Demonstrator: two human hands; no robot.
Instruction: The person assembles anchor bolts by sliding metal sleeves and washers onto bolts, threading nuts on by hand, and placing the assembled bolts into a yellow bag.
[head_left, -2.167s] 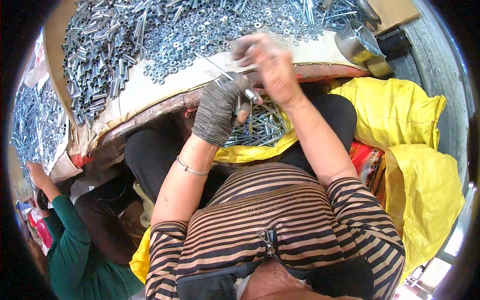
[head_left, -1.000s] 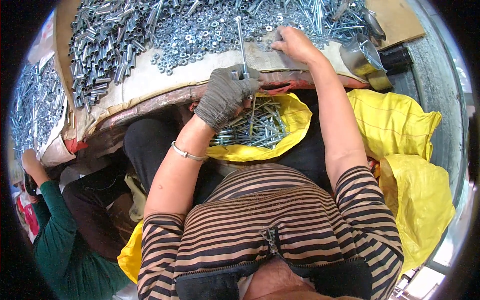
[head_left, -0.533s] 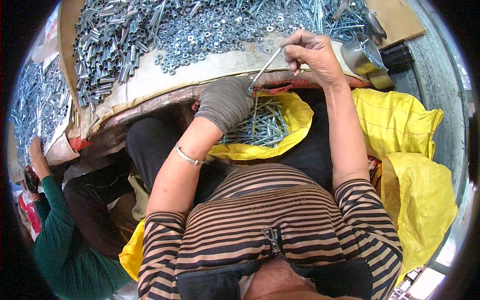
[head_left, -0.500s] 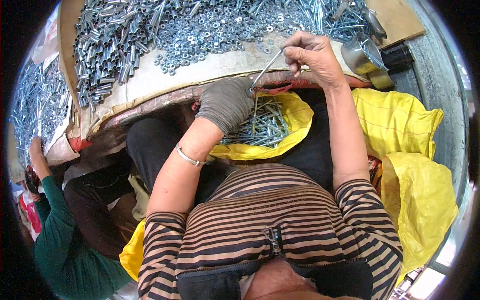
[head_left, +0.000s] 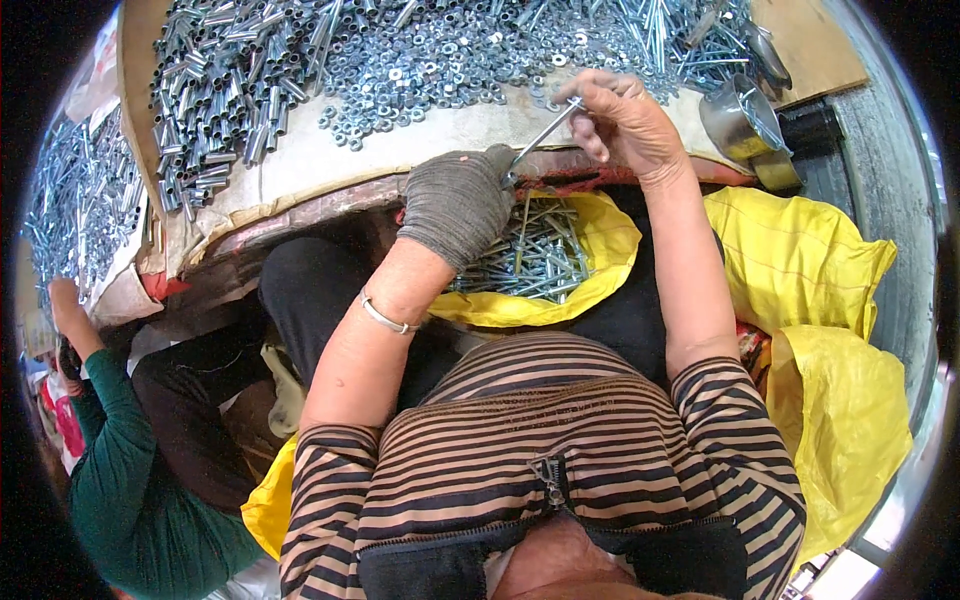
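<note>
My left hand, in a grey glove, is closed round the lower end of a long thin silver bolt. The bolt slants up to the right. At its upper end are the curled fingers of my bare right hand, closed at the tip; a small piece there, perhaps a nut or washer, is too small to make out. Below my hands, an open yellow sack holds many long bolts. Loose nuts and washers lie on the worktable just beyond my hands.
Metal sleeves are heaped at the table's left, long bolts at its far right. A metal cup stands at the right edge. More yellow sacks lie to my right. A co-worker in a green sleeve sits at left.
My right fingers have loosened and shifted slightly at the bolt's upper end. The whole view has moved a little. The co-worker's hand has shifted at the left heap.
</note>
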